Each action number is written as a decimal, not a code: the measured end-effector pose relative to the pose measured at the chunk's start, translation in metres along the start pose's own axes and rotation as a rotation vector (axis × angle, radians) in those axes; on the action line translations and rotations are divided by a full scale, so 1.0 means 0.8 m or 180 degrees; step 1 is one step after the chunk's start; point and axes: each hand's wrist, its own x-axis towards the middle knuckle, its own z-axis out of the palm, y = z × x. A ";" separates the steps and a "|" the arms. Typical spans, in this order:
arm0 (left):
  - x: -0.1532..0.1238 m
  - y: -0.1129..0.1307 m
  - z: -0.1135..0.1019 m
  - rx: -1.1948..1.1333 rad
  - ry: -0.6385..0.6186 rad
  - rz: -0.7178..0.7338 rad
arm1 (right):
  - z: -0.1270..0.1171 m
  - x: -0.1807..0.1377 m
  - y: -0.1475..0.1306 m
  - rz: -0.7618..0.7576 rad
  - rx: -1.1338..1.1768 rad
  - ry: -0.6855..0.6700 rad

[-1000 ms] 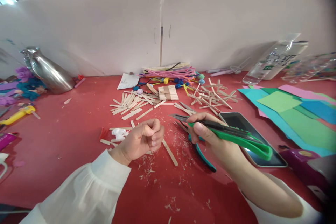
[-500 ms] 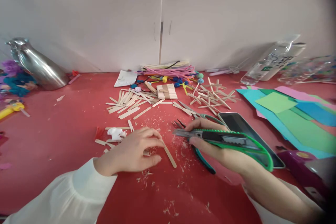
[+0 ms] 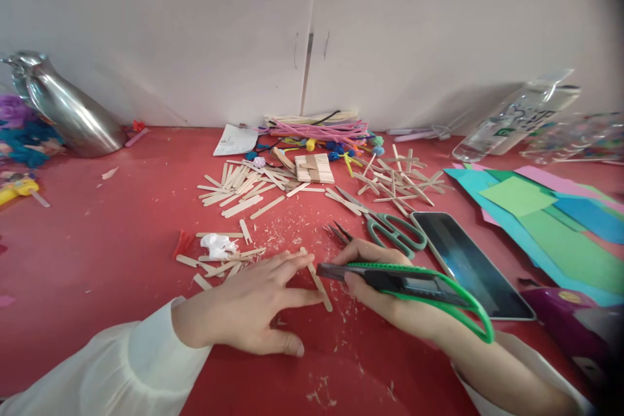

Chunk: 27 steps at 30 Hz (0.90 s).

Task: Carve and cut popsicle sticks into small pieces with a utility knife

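My left hand (image 3: 256, 304) lies palm down with its fingers spread, their tips resting on a single wooden craft stick (image 3: 319, 285) on the red table. Wrapped around a green-framed utility knife (image 3: 409, 281), my right hand (image 3: 377, 302) keeps the knife's front end pointing left, close to that stick. Whether the blade touches the wood I cannot tell. Behind the right hand, the dark jaws of pliers (image 3: 341, 233) poke out; their handles are hidden. Thin wood shavings (image 3: 287, 227) litter the surface around both hands. Scissors (image 3: 396, 234) lie just past the right hand.
Loose craft sticks (image 3: 238, 185), a bundled stack (image 3: 314, 169) and stick frames (image 3: 400, 175) lie farther back. To the right are a phone (image 3: 470, 266), coloured paper (image 3: 541, 234) and a purple glue gun (image 3: 560, 309). A metal jug (image 3: 73, 107) stands at left.
My left hand has spread its fingers wider, the thumb moving toward me. The knife has dropped lower, its tip nearer the stick. The scissors show more fully.
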 end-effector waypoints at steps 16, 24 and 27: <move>0.001 0.000 -0.004 -0.0360 -0.0034 -0.0045 | 0.015 -0.002 0.001 -0.0122 -0.0295 0.0195; 0.004 0.003 -0.005 -0.0334 -0.0143 -0.0060 | 0.036 -0.003 -0.007 0.0754 0.0930 0.0551; 0.003 0.002 -0.004 -0.0323 -0.0147 -0.0072 | 0.041 0.000 -0.003 0.1427 0.1897 0.0803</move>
